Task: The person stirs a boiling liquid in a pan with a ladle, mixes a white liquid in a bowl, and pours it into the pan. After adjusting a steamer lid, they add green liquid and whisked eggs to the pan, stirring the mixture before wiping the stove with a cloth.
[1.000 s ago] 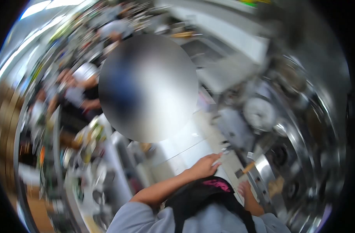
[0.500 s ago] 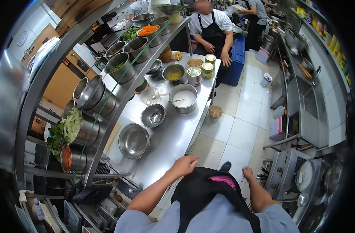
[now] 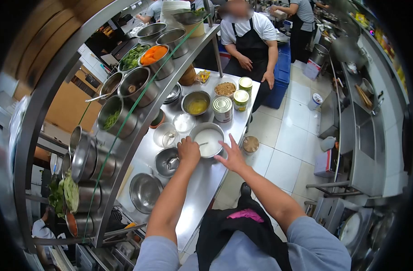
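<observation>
A steel pot (image 3: 219, 128) with smooth white contents stands on the steel table. My left hand (image 3: 189, 152) is at the pot's left rim, fingers closed around the end of a spoon (image 3: 203, 144); the spoon's other end sits in the white contents. Spread and empty, my right hand (image 3: 232, 156) hovers by the pot's right side, fingertips close to the rim. Left of the pot are a clear plastic tub (image 3: 165, 134) and a steel bowl (image 3: 166, 161) with shiny pieces inside. A larger steel bowl (image 3: 146, 193) sits nearer me.
Behind the pot are a bowl of yellow liquid (image 3: 197, 105), a large can (image 3: 222, 109), smaller cans (image 3: 241, 99) and a brown crumbly food (image 3: 225, 88). A shelf (image 3: 145, 117) with steel containers runs along the left. A person in a black apron (image 3: 251, 43) sits beyond the table.
Both my hands have reached forward from near my body to the pot. My left hand has closed on the spoon; my right hand has opened beside the pot. The camera view has shifted.
</observation>
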`<act>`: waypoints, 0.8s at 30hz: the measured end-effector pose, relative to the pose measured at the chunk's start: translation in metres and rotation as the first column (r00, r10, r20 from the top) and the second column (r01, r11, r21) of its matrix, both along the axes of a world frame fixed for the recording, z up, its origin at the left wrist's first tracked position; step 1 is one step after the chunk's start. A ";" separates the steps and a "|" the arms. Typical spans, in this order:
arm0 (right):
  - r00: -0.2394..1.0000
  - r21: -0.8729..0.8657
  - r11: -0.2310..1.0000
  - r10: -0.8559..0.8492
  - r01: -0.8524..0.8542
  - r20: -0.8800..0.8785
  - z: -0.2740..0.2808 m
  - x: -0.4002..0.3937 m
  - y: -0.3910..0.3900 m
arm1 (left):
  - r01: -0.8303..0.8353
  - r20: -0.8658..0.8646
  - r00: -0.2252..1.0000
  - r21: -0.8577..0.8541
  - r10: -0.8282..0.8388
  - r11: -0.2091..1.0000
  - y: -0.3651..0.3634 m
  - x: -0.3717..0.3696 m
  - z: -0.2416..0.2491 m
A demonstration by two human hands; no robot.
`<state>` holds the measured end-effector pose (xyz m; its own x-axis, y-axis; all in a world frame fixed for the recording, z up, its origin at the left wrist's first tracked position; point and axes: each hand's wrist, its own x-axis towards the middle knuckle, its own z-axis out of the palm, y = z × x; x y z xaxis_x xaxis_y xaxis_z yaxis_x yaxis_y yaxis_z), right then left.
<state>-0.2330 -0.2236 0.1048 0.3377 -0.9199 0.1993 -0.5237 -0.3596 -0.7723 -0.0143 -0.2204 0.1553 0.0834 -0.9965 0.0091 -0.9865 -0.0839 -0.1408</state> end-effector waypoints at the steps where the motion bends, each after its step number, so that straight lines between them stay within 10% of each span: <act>1: 1.000 -0.030 0.999 0.028 -0.028 -0.014 -0.009 0.003 -0.009 | -0.024 0.005 1.000 0.071 0.024 0.997 -0.012 0.000 -0.017; 7: 0.978 -0.062 0.981 0.187 -0.182 0.088 -0.036 0.008 -0.034 | -0.067 -0.249 0.955 0.359 0.165 0.931 -0.022 -0.023 0.002; 15: 0.955 -0.063 0.975 0.223 -0.215 0.196 -0.038 0.012 -0.041 | -0.081 0.031 0.997 0.367 0.075 0.927 -0.025 -0.021 0.063; 24: 0.935 -0.001 0.970 0.237 -0.245 0.266 -0.039 0.013 -0.046 | 0.033 0.005 0.999 0.408 -0.038 0.913 -0.065 -0.011 0.021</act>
